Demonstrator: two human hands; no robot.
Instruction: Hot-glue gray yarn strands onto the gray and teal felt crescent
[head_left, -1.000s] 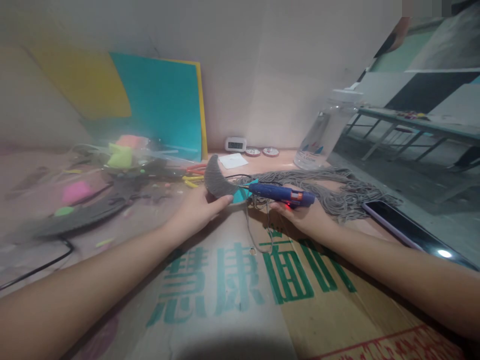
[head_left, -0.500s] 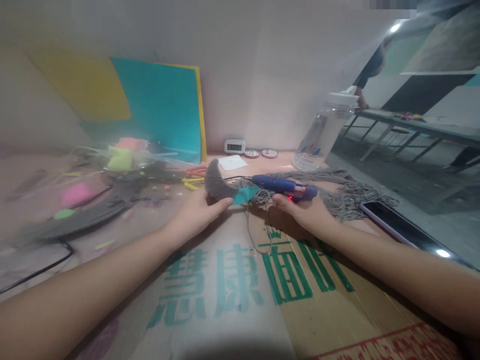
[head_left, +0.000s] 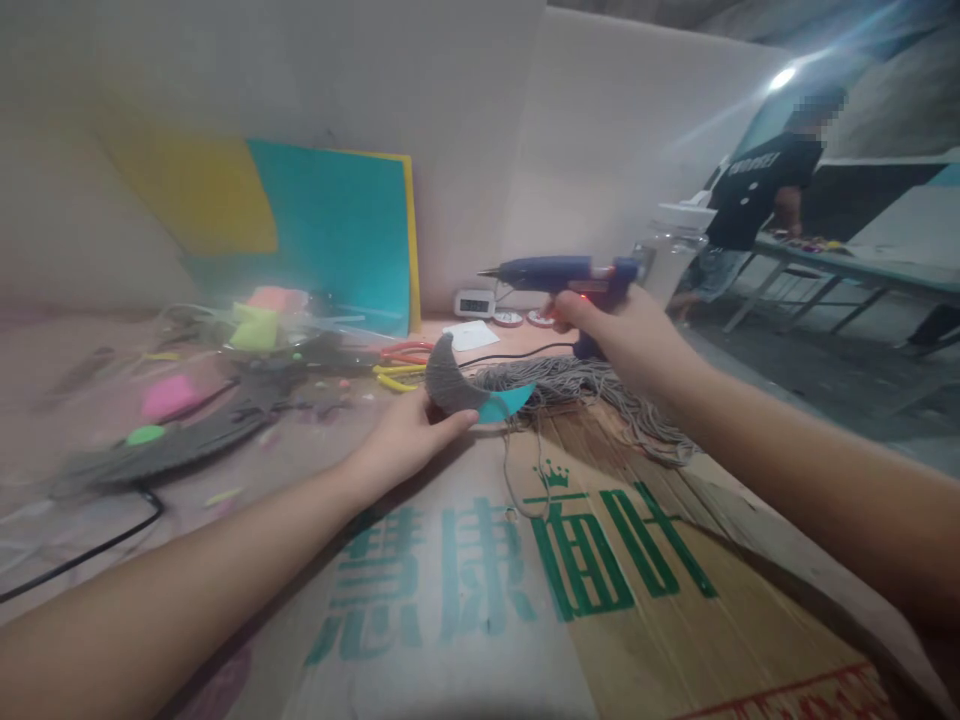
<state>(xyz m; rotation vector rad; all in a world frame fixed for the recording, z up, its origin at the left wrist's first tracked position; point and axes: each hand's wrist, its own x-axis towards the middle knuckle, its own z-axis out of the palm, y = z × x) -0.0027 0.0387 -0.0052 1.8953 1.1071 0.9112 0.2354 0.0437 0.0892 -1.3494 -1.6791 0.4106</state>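
Note:
Between the fingers of my left hand (head_left: 416,435) is a crescent-shaped piece (head_left: 452,385), mostly wound with grey cord, with its right tip showing bare turquoise. My right hand (head_left: 626,325) grips a blue glue gun (head_left: 551,270) by its handle, a small red light glowing near the thumb. Its nozzle points left, raised above the crescent and apart from it. A loop of loose grey cord hangs from the crescent onto the cardboard (head_left: 637,640). Behind it lies a heap of grey cord (head_left: 592,385).
Scissors with red and yellow handles (head_left: 405,365), a white paper (head_left: 471,335) and a small digital clock (head_left: 474,303) lie behind. A clear bottle (head_left: 671,250) stands right. Turquoise and yellow sheets (head_left: 337,235) lean on the wall. Foam scraps (head_left: 169,397) lie left. A person (head_left: 765,190) stands beyond.
My right hand has lifted the glue gun up and away from the crescent. My left hand still holds the crescent. The view has shifted slightly, and more of the person behind shows.

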